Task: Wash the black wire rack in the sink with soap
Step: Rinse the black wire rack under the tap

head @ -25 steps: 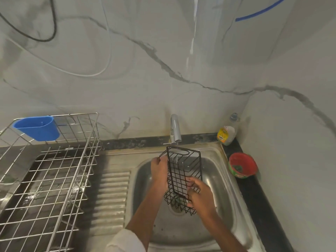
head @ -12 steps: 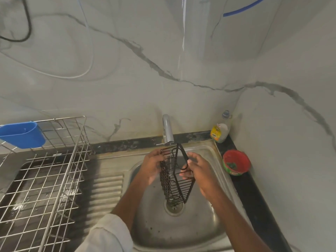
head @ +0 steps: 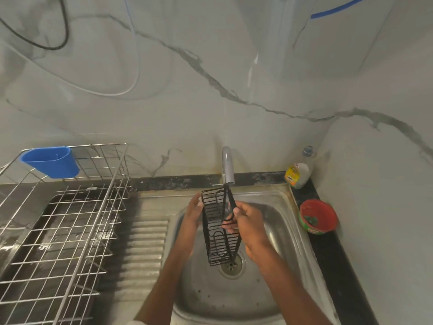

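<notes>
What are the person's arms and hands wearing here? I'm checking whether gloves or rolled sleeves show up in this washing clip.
No gloves: the left hand and right hand are bare, and both forearms are uncovered. No rings, watch or bands are visible. A bit of white sleeve shows at the bottom edge on the left arm; no sleeve shows on the right arm.

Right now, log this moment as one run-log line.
stage: rinsing | black wire rack: upright over sink, under faucet | left hand: steadies rack side | right hand: grip on rack edge
</notes>
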A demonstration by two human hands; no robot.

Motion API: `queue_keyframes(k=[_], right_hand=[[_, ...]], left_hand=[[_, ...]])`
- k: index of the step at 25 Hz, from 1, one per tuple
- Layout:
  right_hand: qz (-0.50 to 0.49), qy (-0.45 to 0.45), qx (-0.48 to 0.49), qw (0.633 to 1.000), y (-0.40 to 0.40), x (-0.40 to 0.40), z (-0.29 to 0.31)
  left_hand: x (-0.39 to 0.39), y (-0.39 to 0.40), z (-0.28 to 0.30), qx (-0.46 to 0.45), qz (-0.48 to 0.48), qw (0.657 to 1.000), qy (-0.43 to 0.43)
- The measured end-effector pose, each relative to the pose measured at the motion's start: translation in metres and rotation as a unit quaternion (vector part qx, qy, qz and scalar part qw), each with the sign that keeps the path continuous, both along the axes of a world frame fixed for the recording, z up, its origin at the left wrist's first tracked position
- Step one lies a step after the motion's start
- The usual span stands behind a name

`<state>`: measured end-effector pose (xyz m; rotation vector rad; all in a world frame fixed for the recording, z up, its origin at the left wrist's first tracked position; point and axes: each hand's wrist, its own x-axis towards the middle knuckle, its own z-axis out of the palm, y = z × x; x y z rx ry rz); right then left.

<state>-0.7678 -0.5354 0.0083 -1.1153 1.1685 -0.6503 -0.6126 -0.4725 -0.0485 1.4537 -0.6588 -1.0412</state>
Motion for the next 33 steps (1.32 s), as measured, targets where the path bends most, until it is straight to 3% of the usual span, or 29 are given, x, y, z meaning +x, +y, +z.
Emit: queue_keyframes(k=[5, 14, 19, 27, 33], right_hand=[[-0.046, -0.024, -0.021, 0.998, 0.003, -0.021, 0.001], [0.001, -0.019, -0.015, 1.000, 0.021, -0.018, 0.004], [-0.033, -0.044, -0.004, 0.998, 0.021, -0.027, 0.005], [-0.098, -0.064, 0.005, 0.993, 0.016, -0.044, -0.008], [-0.103, -0.089, 0.040, 0.990, 0.017, -0.026, 0.003]], left_hand=[[-0.024, 0.031, -0.015, 0.044, -0.046, 0.997, -0.047], [-0.028, 0.055, -0.024, 0.021, -0.019, 0.997, -0.066], [-0.025, 0.071, -0.036, 0.029, -0.004, 0.991, -0.132], [-0.054, 0.068, -0.047, 0.037, -0.074, 0.971, -0.224], [-0.071, 0.046, -0.040, -0.029, -0.056, 0.957, -0.283]])
